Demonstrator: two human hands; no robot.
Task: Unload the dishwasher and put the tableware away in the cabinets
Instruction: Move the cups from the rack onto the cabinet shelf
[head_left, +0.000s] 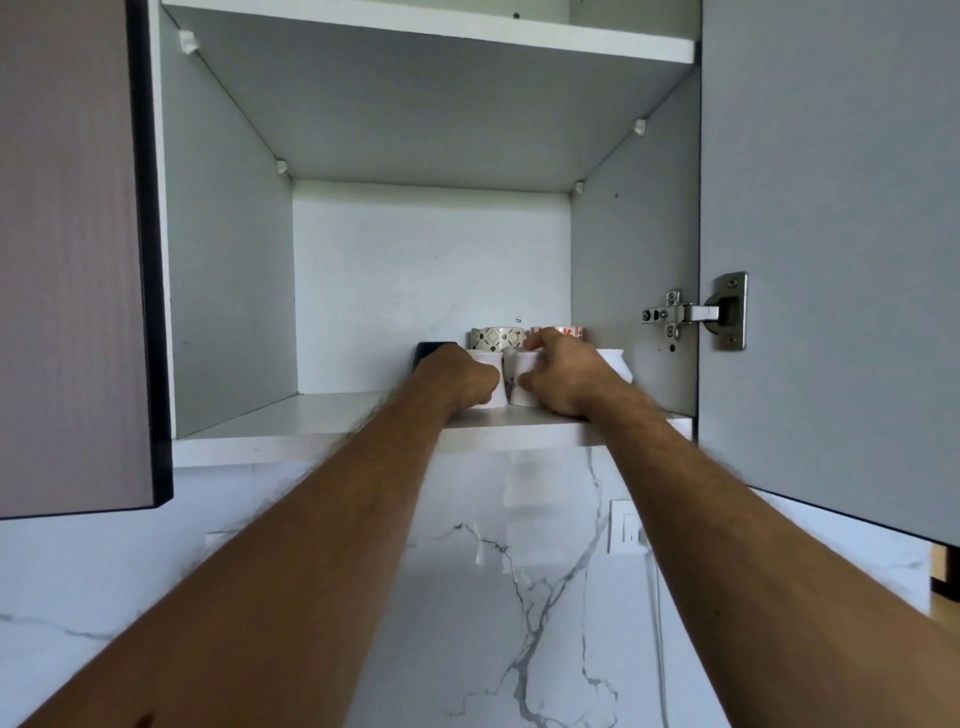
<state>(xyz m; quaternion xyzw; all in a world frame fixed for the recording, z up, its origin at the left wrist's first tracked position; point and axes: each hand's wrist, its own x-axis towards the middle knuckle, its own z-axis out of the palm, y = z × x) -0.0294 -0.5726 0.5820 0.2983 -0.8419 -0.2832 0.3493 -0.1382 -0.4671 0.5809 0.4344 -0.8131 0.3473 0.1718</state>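
Note:
Both arms reach up into an open wall cabinet. My left hand (457, 376) grips a white mug (493, 387) standing on the lower shelf (322, 415). My right hand (563, 371) curls its fingers round a second white mug (522, 387) right beside it. Behind them stand a dark mug (431, 351), a patterned mug (496, 338), a mug with red marks (566, 332) and a white cup (615, 361) at the right.
The cabinet door (831, 260) stands open on the right, with its hinge (696, 314) showing. A closed door (72, 260) lies at the left. An upper shelf (431, 31) spans the top. Below is a marble backsplash (519, 597) with a wall socket (626, 530).

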